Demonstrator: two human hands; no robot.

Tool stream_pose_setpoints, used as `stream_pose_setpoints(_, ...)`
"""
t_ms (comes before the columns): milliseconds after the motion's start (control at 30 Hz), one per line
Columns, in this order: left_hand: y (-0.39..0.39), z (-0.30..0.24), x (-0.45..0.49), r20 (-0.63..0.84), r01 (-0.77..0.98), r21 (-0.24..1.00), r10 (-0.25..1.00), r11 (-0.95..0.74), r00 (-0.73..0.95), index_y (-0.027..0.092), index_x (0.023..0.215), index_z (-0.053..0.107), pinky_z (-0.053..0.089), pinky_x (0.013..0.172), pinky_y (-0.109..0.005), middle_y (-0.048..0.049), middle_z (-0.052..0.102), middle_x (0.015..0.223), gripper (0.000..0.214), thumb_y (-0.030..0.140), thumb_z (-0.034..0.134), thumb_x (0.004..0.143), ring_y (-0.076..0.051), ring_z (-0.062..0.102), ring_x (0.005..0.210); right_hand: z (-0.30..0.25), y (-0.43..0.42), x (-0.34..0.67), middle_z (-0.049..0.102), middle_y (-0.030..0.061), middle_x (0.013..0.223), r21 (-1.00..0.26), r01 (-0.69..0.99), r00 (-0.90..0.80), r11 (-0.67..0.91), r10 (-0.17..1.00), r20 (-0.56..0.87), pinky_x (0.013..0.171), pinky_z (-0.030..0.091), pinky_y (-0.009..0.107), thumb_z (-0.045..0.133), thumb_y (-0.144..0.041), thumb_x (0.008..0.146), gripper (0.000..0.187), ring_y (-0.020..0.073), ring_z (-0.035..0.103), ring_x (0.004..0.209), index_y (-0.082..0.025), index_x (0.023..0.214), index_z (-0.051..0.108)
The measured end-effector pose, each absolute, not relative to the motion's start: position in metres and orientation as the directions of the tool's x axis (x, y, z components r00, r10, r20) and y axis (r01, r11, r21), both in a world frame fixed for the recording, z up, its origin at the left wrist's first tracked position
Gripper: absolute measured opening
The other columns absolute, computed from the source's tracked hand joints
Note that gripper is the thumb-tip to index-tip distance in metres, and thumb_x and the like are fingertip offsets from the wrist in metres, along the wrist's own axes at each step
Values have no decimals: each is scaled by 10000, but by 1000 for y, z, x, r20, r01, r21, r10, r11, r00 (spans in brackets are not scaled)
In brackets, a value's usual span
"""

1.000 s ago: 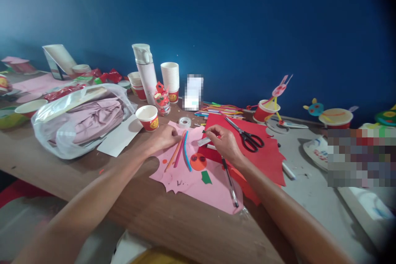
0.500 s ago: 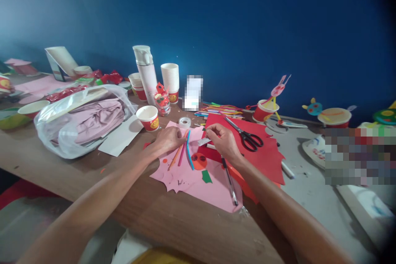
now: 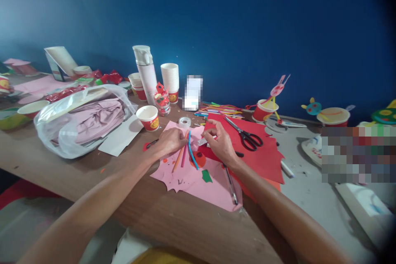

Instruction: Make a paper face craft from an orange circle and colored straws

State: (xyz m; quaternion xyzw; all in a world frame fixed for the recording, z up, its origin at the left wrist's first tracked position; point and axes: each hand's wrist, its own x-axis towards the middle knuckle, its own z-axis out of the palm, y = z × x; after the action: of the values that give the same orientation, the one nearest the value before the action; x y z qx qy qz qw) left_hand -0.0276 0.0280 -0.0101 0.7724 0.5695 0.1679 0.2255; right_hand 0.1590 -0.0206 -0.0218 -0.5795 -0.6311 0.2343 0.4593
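Note:
My left hand (image 3: 173,141) is closed, its thumb and index finger pinching the top ends of three pipe cleaners: an orange one (image 3: 177,161), a magenta one (image 3: 183,156) and a curved blue one (image 3: 192,153). They hang over pink paper (image 3: 192,185) and partly cover an orange paper disc (image 3: 199,159) with dark spots. To their right, my right hand (image 3: 220,142) has bent fingers, with thumb and index apart. A small white piece (image 3: 202,141) lies by its fingertips; whether they touch it is unclear. Just beyond sits a roll of clear tape (image 3: 185,122).
Black-handled scissors (image 3: 247,138) rest on red paper (image 3: 267,161) at right. A pen (image 3: 230,185) and green scrap (image 3: 207,176) lie on the pink sheet. A paper cup (image 3: 147,118), a flask (image 3: 145,74) and a plastic bag (image 3: 83,121) stand left. More pipe cleaners (image 3: 221,110) lie behind.
The lower ends of the pipe cleaners have swung slightly right, over the orange disc. My right hand's thumb and index finger have parted from a pinch, and the hand has shifted slightly left.

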Motion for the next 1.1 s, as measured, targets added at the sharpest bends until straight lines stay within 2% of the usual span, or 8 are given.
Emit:
stream_pose_setpoints(300,28,-12,-27,-65,815,508,931,-279,360,201,482,558,269,492,-284,-45,548,473,265,354,561,699,-187,502,477,-24,-23,155,692,-14,786,-758,601,59,253,932,358,702,429,301,510,-231,796,412,177,625,715,-209,1206,475)
stream_pose_setpoints(467,26,-1,-26,-62,818,508,936,-268,345,186,533,590,317,523,-284,-61,618,577,240,336,547,716,-197,550,554,-23,-24,153,694,-18,779,-767,590,77,252,928,365,723,429,310,520,-240,789,414,181,632,727,-217,1201,488)
stream_pose_setpoints(567,16,14,-23,47,816,494,946,-301,320,178,653,629,351,589,-288,-71,658,724,222,343,525,758,-201,581,664,-20,-25,151,690,-22,768,-803,545,132,243,921,368,755,431,335,523,-276,797,423,190,629,762,-232,1215,473)
stream_pose_setpoints(667,1,24,-20,255,835,384,914,-395,315,177,720,615,351,613,-278,-58,660,769,236,374,514,803,-191,591,713,-12,-26,150,674,-14,755,-877,419,193,235,921,339,751,449,351,522,-349,812,460,195,624,781,-227,1245,423)
stream_pose_setpoints(733,-8,25,-18,326,843,317,885,-435,334,174,730,595,338,589,-269,-49,658,756,246,374,493,831,-172,584,672,-5,-28,150,657,-6,747,-917,322,209,236,927,312,721,464,352,529,-386,812,499,196,621,763,-218,1259,385)
stream_pose_setpoints(900,-16,21,-17,387,831,249,837,-498,386,166,717,578,322,559,-272,-42,634,653,188,307,518,826,-160,562,605,11,-33,148,616,-6,729,-950,220,200,221,943,266,694,477,349,578,-441,782,574,193,602,720,-200,1252,355)
stream_pose_setpoints(1033,-19,21,-14,394,804,244,813,-543,430,162,720,575,324,546,-268,-42,638,691,83,201,543,786,-153,554,608,16,-34,147,605,-16,728,-962,200,202,185,953,225,670,472,320,610,-447,748,613,181,589,722,-180,1236,351)
stream_pose_setpoints(1100,-22,21,-13,431,780,256,790,-571,437,163,736,579,336,547,-262,-37,632,689,92,204,531,803,-147,554,615,15,-33,146,599,-25,714,-966,194,208,171,955,211,648,461,305,624,-420,735,610,172,582,703,-176,1224,353)
